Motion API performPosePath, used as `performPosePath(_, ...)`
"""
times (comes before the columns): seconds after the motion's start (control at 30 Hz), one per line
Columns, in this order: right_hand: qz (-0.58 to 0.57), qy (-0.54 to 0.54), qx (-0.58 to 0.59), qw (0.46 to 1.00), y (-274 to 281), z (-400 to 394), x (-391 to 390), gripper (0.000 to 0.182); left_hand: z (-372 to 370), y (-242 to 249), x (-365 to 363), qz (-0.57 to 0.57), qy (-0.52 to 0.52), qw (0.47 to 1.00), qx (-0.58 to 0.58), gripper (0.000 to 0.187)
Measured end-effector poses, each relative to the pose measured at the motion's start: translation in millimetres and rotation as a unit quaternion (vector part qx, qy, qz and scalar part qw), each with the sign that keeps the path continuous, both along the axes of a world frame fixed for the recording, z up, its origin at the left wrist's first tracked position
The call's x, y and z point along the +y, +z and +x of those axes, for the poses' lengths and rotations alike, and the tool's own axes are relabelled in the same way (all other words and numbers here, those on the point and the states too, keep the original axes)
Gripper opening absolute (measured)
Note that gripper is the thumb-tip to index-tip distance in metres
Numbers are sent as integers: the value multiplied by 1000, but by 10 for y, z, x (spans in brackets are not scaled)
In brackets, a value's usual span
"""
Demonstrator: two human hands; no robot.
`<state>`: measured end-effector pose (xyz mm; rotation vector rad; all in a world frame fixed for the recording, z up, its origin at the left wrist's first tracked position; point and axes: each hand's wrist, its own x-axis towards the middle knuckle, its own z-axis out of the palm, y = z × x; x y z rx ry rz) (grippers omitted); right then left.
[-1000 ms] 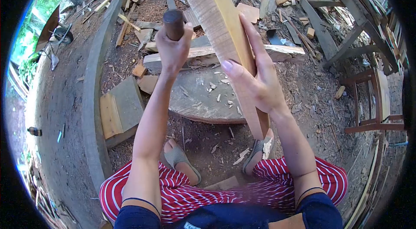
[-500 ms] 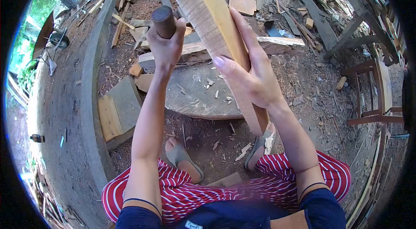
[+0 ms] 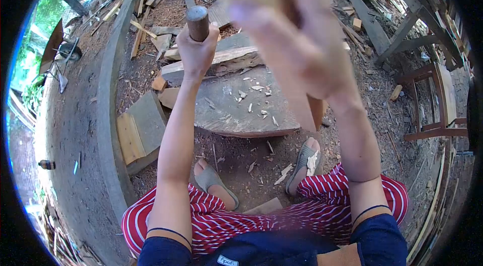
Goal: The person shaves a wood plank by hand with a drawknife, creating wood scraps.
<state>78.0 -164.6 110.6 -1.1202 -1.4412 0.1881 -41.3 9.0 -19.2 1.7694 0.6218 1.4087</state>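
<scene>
My left hand [image 3: 195, 57] is wrapped round a thick, round wooden handle [image 3: 199, 33], its butt end turned up toward me. Past the fist a narrow dark strip runs away from the handle; the kind of tool is not clear. On the other side my right hand [image 3: 317, 60], smeared by motion, grips a long, flat wooden board [image 3: 302, 107] by its edges. The board is tilted, its upper end blurred close to the camera and its lower end above the stump's right edge. Beneath both hands sits a round, flat-topped wood stump [image 3: 226, 115] with several pale chips.
A rough split timber [image 3: 231, 62] lies across the stump's far side. At left runs a long beam [image 3: 108, 90], with a wood block [image 3: 138, 130] beside it. A wooden chair [image 3: 437, 100] stands at right, below a timber frame [image 3: 402, 34]. Scraps litter the ground.
My right hand has lifted the board up toward the camera and slightly right, uncovering more of the stump. My left hand and its handle have shifted slightly right.
</scene>
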Motion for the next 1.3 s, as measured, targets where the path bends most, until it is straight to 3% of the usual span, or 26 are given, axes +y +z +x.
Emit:
performPosePath(0.07,-175,-63,-195,963,-274,10,39,74,-23,-15,-8,28,-20,999,7,14)
performPosePath(0.1,-294,-33,-176,939,-156,22,-40,75,49,47,-137,3,-40,998,-46,10)
performPosePath(0.13,-294,-38,-179,938,-117,34,-64,75,76,55,-132,4,-44,998,-50,10)
performPosePath(0.2,-112,-18,-98,989,-96,40,-96,75,66,2,-122,32,-53,998,-20,12)
performPosePath(0.27,-119,10,-55,991,250,-48,-190,77,33,-33,-120,55,-24,998,3,13)
performPosePath(0.3,-164,72,39,983,504,-120,-287,84,31,-25,-109,43,-23,999,20,14)
performPosePath(0.37,-203,132,127,962,515,-139,-315,92,30,-110,-16,20,-39,999,33,15)
performPosePath(0.4,-221,62,15,973,200,-74,-221,89,40,-97,-12,25,-39,999,29,15)
performPosePath(0.47,-248,-83,-201,944,-271,24,-92,85,54,-75,-51,34,-67,997,-5,15)
performPosePath(0.5,-259,-93,-209,938,-178,28,-155,82,110,-22,-124,-2,-77,996,-46,12)
performPosePath(0.53,-260,-92,-211,938,-175,21,-178,82,116,-36,-127,-4,-76,996,-49,12)
performPosePath(0.6,-130,-57,-53,988,-202,-31,-214,81,84,-93,-92,8,-67,998,-11,11)
performPosePath(0.67,-121,-62,-42,990,-150,-80,-259,81,37,-139,-31,30,-61,998,15,10)
performPosePath(0.77,-297,-70,-133,943,-291,-21,-259,86,44,2,-146,-35,-84,996,-13,13)
performPosePath(0.87,-259,-82,-112,956,-381,82,-291,88,32,-25,-96,-37,-51,998,1,17)
performPosePath(1.0,-255,-56,15,965,-547,186,-250,93,-101,-90,-34,-91,7,995,38,26)
performPosePath(1.13,-251,-94,-23,963,-793,398,-250,95,-275,135,-78,75,19,995,59,27)
performPosePath(1.2,-258,-98,4,961,-873,421,-261,94,-331,134,28,34,7,998,51,22)
performPosePath(1.27,-264,-98,27,959,-905,378,-230,94,-287,314,-51,-114,-49,981,-146,17)
performPosePath(1.3,-262,-101,29,959,-899,365,-227,94,-236,325,-33,-126,-51,974,-183,16)
